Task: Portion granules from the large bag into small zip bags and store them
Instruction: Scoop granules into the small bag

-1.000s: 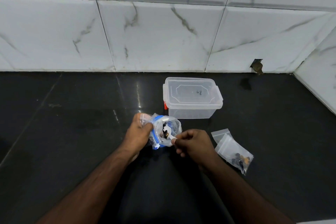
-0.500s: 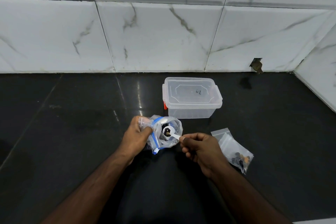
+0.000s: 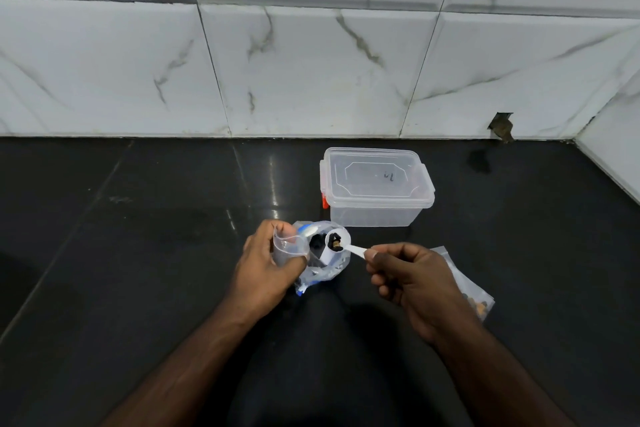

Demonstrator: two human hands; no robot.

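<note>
My left hand grips the large clear bag with its blue zip strip, together with a small clear zip bag held open against the thumb. My right hand pinches the handle of a small white scoop. The scoop's bowl sits at the large bag's mouth and holds a few dark and tan granules. A small zip bag with granules in its bottom corner lies on the counter, partly hidden behind my right hand.
A clear plastic box with a snapped-on lid and an orange clip stands just behind the bags on the black counter. White marble tiles form the back wall and the right corner.
The scoop has come up out of the large bag with granules in it. My right hand has drawn back to the right. The small bag in my left hand now shows open.
</note>
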